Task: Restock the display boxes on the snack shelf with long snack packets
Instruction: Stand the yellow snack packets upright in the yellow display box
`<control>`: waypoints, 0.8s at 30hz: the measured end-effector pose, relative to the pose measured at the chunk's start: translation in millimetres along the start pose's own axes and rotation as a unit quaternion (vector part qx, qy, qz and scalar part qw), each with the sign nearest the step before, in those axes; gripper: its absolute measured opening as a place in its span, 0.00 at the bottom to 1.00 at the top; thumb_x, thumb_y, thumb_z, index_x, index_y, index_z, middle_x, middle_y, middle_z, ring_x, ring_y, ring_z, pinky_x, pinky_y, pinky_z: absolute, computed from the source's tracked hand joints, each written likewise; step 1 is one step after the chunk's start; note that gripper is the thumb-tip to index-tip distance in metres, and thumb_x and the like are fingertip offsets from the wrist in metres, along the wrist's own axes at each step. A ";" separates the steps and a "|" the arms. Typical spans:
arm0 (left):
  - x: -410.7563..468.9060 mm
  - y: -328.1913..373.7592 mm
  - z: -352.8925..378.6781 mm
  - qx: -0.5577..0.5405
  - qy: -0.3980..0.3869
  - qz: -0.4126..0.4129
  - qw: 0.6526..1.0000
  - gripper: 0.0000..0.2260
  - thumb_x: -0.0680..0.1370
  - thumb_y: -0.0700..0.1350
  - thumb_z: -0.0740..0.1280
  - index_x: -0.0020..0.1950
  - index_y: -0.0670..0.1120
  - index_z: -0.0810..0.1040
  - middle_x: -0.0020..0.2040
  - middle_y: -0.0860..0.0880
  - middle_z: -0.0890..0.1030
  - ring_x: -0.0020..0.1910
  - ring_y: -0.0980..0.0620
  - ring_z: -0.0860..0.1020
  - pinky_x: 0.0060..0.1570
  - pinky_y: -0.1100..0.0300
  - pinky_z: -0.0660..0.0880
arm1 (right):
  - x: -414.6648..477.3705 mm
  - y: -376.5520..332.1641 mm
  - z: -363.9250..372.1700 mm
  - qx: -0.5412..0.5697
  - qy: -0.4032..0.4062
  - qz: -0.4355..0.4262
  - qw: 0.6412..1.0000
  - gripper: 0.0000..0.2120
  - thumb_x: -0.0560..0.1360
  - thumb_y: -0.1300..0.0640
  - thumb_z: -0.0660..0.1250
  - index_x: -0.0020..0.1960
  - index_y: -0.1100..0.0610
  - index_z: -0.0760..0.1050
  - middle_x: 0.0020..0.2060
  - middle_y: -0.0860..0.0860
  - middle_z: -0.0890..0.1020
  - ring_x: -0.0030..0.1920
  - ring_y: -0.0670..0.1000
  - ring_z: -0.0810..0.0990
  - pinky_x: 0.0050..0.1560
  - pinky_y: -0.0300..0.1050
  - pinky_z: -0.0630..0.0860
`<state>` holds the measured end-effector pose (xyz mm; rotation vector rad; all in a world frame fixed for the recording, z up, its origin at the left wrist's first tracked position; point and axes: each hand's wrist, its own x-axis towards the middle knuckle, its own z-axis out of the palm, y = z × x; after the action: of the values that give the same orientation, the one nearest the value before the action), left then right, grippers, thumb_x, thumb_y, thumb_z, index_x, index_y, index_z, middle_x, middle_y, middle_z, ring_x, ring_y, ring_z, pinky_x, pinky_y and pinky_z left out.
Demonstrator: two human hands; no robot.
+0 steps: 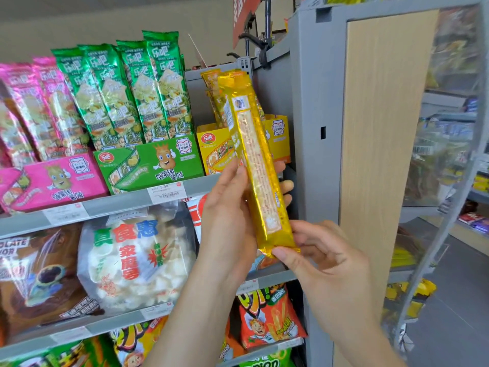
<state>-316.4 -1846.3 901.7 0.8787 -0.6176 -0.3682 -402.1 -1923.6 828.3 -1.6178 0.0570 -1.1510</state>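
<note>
Pink box [53, 181], far left on the upper shelf [119, 205]: it is holding tall pink packets [34, 109] that are standing upright, with the 乐吧 logo showing on their tops.

Brown bag [34, 274], shelf below: the letters "OLATE" are showing at its left edge.

Green box [148, 162], beside the pink one: it is carrying the 乐吧 logo and a cartoon potato wearing a crown. Green packets [132, 88] marked 乐吧 are standing upright in it.

White bag [132, 260], under the green box: it is showing 真食惠 in green and 家庭号 in red.

Price tag [165, 192], on the shelf edge: it is reading 2.50.

Yellow box [211, 147], right end of the upper shelf: it is bearing a red 乐吧 badge, and a few yellow packets [211, 83] are standing in it.

Left hand [227, 207]: it is gripping the held packet [254, 160] at mid-length, thumb on the near face, fingers wrapping behind.

Held packet: gold foil, in front of the yellow box. Its long axis is running near upright, the top leaning slightly left. The fine print on it is too blurred to read.

Orange bag [267, 319], lower shelf: a cartoon chef is showing on it.

Right hand [322, 258]: it is pinching the packet's bottom end between thumb and fingers.

Wood panel [383, 154], at right: it is sitting in a grey frame.
</note>
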 end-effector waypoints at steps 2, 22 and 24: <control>1.3 3.3 4.9 0.028 0.010 -0.003 1.000 0.29 0.75 0.59 0.63 0.66 0.38 0.73 0.46 0.42 0.83 0.38 0.46 0.81 0.37 0.54 0.81 | 1.4 0.5 2.7 -0.054 0.020 -0.052 0.997 0.15 0.67 0.53 0.76 0.52 0.42 0.81 0.41 0.43 0.80 0.43 0.47 0.82 0.42 0.36 0.78; 57.0 83.2 -14.5 0.045 -0.135 0.055 0.988 0.21 0.73 0.39 0.66 0.66 0.36 0.72 0.56 0.37 0.82 0.54 0.40 0.81 0.53 0.40 0.79 | 86.6 -49.1 28.4 0.108 -0.155 0.009 0.982 0.25 0.70 0.58 0.76 0.62 0.43 0.72 0.47 0.42 0.85 0.47 0.43 0.84 0.44 0.34 0.78; 66.9 100.4 -7.6 0.138 -0.113 0.106 0.978 0.17 0.73 0.43 0.70 0.61 0.41 0.78 0.53 0.44 0.84 0.51 0.47 0.82 0.50 0.48 0.81 | 97.6 -50.4 35.9 0.075 -0.115 -0.018 0.990 0.24 0.69 0.61 0.76 0.59 0.41 0.75 0.46 0.41 0.85 0.46 0.41 0.84 0.44 0.33 0.78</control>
<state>-255.1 -1818.2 1002.0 1.0326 -0.9805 -0.1920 -350.9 -1932.3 931.5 -1.6106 -0.2044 -0.9644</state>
